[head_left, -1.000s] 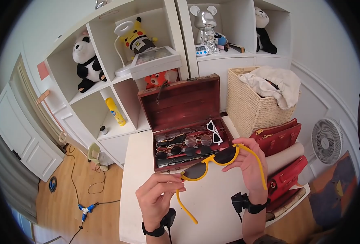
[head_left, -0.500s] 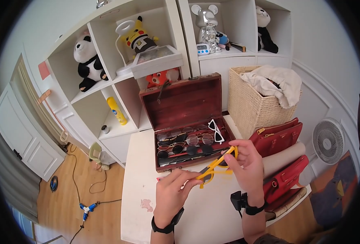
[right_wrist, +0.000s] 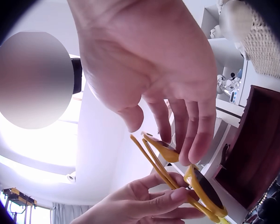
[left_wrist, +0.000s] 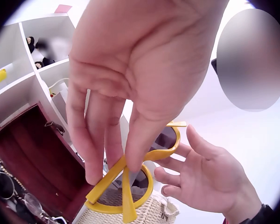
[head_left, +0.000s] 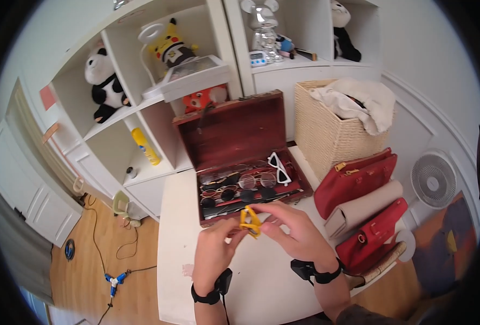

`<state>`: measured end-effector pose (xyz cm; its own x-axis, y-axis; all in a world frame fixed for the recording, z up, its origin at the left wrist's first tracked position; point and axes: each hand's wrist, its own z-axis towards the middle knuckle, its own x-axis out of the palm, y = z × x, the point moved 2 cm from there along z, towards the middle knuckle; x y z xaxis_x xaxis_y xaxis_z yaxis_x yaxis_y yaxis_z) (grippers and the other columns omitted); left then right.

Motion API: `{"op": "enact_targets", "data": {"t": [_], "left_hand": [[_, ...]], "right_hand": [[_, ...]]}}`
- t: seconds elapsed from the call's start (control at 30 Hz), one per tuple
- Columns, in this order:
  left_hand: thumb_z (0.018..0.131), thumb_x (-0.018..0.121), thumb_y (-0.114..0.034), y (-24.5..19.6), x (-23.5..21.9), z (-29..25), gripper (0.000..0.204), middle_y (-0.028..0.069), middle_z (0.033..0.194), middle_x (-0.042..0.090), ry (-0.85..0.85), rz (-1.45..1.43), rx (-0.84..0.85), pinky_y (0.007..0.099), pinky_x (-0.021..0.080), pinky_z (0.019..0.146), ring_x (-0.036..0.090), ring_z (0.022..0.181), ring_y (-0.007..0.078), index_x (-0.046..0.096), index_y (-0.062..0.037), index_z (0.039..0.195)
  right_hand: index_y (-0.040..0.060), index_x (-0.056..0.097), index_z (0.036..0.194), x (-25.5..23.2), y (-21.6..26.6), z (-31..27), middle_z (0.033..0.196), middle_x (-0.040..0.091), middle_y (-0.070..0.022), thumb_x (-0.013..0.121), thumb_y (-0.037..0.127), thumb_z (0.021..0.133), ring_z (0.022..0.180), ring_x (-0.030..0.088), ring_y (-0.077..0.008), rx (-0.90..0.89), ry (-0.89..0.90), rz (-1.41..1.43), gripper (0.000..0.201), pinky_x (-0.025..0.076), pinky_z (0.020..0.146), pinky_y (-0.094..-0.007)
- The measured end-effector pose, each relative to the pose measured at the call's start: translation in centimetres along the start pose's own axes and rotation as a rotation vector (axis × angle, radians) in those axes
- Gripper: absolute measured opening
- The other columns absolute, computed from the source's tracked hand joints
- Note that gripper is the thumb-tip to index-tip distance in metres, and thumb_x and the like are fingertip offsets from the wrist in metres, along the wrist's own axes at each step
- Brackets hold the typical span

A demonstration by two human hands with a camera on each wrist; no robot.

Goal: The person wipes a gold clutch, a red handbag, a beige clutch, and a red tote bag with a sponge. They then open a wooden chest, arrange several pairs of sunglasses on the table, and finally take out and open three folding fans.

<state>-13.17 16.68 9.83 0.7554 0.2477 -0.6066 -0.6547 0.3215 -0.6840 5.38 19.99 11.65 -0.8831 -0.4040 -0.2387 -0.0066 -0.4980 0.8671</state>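
Observation:
Yellow-framed sunglasses (head_left: 250,222) with dark lenses are held over the white table, close in front of a red wooden case (head_left: 233,132). Their temples lie folded across the back of the frame in the right wrist view. My left hand (head_left: 214,246) pinches the folded sunglasses (left_wrist: 129,200) between thumb and fingers. Close by on the other side is my right hand (head_left: 298,234), its fingers extended alongside the frame and its thumb apart in the right wrist view. Inside the case lie several pairs of glasses, including white-framed sunglasses (head_left: 273,161) at its right end.
Red handbags (head_left: 354,181) and a beige roll (head_left: 362,209) line the table's right side. Behind them stands a woven basket (head_left: 321,124) with cloth on top. White shelves with plush toys rise at the back. A white fan (head_left: 434,179) is at the far right.
The temples, spread a second ago, have been folded in. Both hands have brought the sunglasses left, and the right hand has loosened its hold. The head view has shifted slightly.

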Motion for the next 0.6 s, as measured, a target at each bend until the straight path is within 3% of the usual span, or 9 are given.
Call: {"op": "enact_targets", "data": {"t": [0.1, 0.17, 0.23, 0.33, 0.53, 0.6], "left_hand": [[0.082, 0.075, -0.005, -0.5, -0.1, 0.2, 0.016, 0.0139, 0.087, 0.073, -0.031, -0.022, -0.058, 0.0306, 0.056, 0.068, 0.072, 0.074, 0.0277, 0.068, -0.0008, 0.096], [0.081, 0.075, -0.004, -1.0, 0.1, 0.4, 0.016, 0.0134, 0.086, 0.073, -0.025, -0.031, -0.087, 0.0308, 0.057, 0.068, 0.072, 0.074, 0.0274, 0.068, -0.0011, 0.095], [0.081, 0.075, -0.003, -0.9, 0.1, 0.4, 0.015, 0.0129, 0.085, 0.073, -0.033, -0.029, -0.124, 0.0309, 0.057, 0.069, 0.072, 0.074, 0.0272, 0.069, -0.0014, 0.095], [0.08, 0.074, -0.001, -0.5, 0.3, 0.2, 0.015, 0.0111, 0.084, 0.074, -0.033, 0.003, -0.111, 0.0303, 0.056, 0.069, 0.072, 0.074, 0.0258, 0.07, -0.0019, 0.095], [0.08, 0.072, -0.001, -0.1, 1.3, 0.4, 0.016, 0.0101, 0.086, 0.074, -0.038, -0.174, -0.083, 0.0281, 0.054, 0.069, 0.072, 0.073, 0.0243, 0.07, -0.0026, 0.096], [0.078, 0.076, 0.002, 0.7, 2.0, 0.3, 0.018, 0.0077, 0.086, 0.074, -0.043, -0.261, -0.123, 0.0259, 0.054, 0.071, 0.069, 0.078, 0.0121, 0.07, 0.0016, 0.094]], "right_hand": [[-0.0004, 0.058, 0.128, 0.2, -0.6, 0.0, 0.11, 0.062, -0.0131, 0.066, 0.019, 0.094, 0.088, 0.066, -0.0208, -0.031, -0.015, -0.094, 0.04, 0.054, 0.069, -0.0291], [0.0005, 0.058, 0.125, -0.1, -0.5, -0.2, 0.109, 0.062, -0.0127, 0.068, 0.021, 0.092, 0.095, 0.065, -0.0256, 0.02, -0.016, -0.146, 0.04, 0.054, 0.076, -0.0336], [0.0014, 0.054, 0.128, 0.0, -1.3, -0.1, 0.114, 0.062, -0.0142, 0.069, 0.023, 0.091, 0.1, 0.062, -0.0312, -0.103, -0.016, -0.347, 0.045, 0.051, 0.088, -0.038], [0.005, 0.051, 0.135, 0.1, -2.5, -0.3, 0.118, 0.063, -0.0168, 0.071, 0.026, 0.089, 0.105, 0.062, -0.0336, -0.104, 0.044, -0.409, 0.054, 0.049, 0.093, -0.0386], [0.0014, 0.049, 0.132, 0.3, -2.4, -0.2, 0.118, 0.062, -0.02, 0.071, 0.022, 0.088, 0.106, 0.062, -0.0359, 0.037, 0.246, -0.271, 0.053, 0.049, 0.091, -0.0404], [0.0014, 0.05, 0.13, 0.2, -2.8, -0.1, 0.116, 0.063, -0.0198, 0.071, 0.022, 0.087, 0.104, 0.063, -0.0359, 0.036, 0.236, -0.279, 0.053, 0.05, 0.09, -0.0404]]}}
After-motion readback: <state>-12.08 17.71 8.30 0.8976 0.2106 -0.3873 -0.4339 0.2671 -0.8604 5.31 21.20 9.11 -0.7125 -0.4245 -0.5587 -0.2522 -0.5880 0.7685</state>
